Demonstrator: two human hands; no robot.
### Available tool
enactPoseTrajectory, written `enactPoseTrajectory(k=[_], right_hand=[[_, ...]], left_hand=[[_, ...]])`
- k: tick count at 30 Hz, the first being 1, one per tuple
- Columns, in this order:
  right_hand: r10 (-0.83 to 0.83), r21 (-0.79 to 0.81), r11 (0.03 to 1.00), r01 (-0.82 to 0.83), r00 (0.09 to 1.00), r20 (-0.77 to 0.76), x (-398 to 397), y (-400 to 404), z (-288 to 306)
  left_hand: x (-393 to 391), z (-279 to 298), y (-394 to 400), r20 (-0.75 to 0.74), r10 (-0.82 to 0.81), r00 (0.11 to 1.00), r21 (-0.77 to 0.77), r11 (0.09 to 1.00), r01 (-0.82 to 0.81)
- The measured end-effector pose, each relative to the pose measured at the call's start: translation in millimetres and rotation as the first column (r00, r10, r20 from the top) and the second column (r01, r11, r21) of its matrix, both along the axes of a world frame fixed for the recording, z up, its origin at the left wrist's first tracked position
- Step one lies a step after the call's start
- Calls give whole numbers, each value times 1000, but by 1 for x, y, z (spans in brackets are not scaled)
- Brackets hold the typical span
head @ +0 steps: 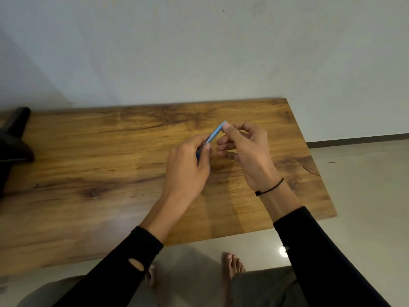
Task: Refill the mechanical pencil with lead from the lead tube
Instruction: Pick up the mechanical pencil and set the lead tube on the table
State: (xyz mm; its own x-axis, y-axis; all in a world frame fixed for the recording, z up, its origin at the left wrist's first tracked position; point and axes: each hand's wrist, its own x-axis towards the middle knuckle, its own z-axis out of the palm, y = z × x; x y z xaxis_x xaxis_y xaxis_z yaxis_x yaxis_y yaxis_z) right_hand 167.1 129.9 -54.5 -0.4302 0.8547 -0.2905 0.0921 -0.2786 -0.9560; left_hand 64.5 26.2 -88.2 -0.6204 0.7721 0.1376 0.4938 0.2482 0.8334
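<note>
Far left a dark object [13, 138] sits on the table [88, 173], irrelevant; my left hand [188, 165] is wrapped around the lower barrel of the blue pencil [213, 135], held tilted up over mid-table. My right hand [245, 149] pinches at its top end with thumb and forefinger; can't tell if a cap or a lead is between them, too small. No lead tube in view, so I judge I'm at the cap or feed step; next needs a steady barrel and a light pinch.

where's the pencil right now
In the head view, the pencil is held above the table, right of centre: left hand grips its lower end, right hand pinches the top.
</note>
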Motion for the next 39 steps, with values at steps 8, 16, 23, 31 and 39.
enactPoseTrajectory(k=[8, 16, 23, 31, 39], right_hand=[[11, 38, 999, -10, 999, -30, -3, 8, 5], [-31, 150, 988, 39, 998, -56, -11, 28, -6], [-93, 604, 747, -279, 855, 510, -2, 45, -37], [-76, 537, 742, -402, 745, 663, -6, 47, -44], [144, 387, 904, -178, 983, 117, -10, 42, -15]], left_hand=[[-4, 3, -5, -99, -23, 995, -36, 999, 19], [-15, 5, 4, -95, -24, 995, -79, 997, 17], [-31, 6, 5, 12, 89, 996, -59, 994, -88], [-34, 7, 5, 4, 62, 998, -84, 995, -62], [-29, 10, 5, -29, 6, 1000, -111, 994, -9]])
